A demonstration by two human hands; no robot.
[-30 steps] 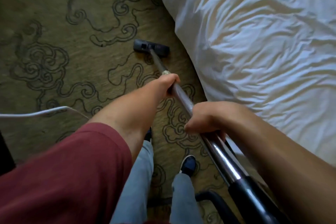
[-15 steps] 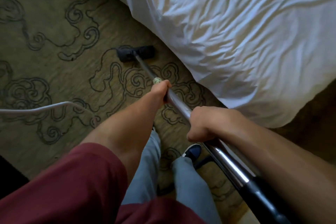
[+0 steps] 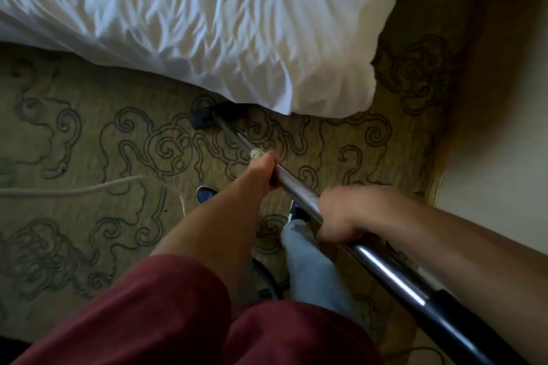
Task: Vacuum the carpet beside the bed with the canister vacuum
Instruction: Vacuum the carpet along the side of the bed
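Both hands hold the vacuum's shiny metal wand [image 3: 299, 191], which slants from lower right up to the middle. My left hand [image 3: 265, 167] grips it farther down the tube, just behind a pale band of tape. My right hand [image 3: 344, 213] is closed round it nearer me, above the black hose cuff [image 3: 462, 326]. The dark floor head [image 3: 207, 117] rests on the olive carpet [image 3: 89, 157] with dark scroll patterns. Its far side is tucked under the hanging edge of the white bedsheet [image 3: 207, 24]. The canister itself is out of sight.
A white power cord [image 3: 74, 190] trails across the carpet from the left edge toward my feet. My blue shoes [image 3: 206, 194] stand under the wand. A black hose loop [image 3: 267, 278] lies between my legs. At the right a pale wall or panel [image 3: 504, 142] borders the carpet past the bed corner.
The view has swung round, so the bed now fills the top of the frame and its corner shows. The floor head has slid to the bed's edge, partly under the sheet. Both grips are unchanged.
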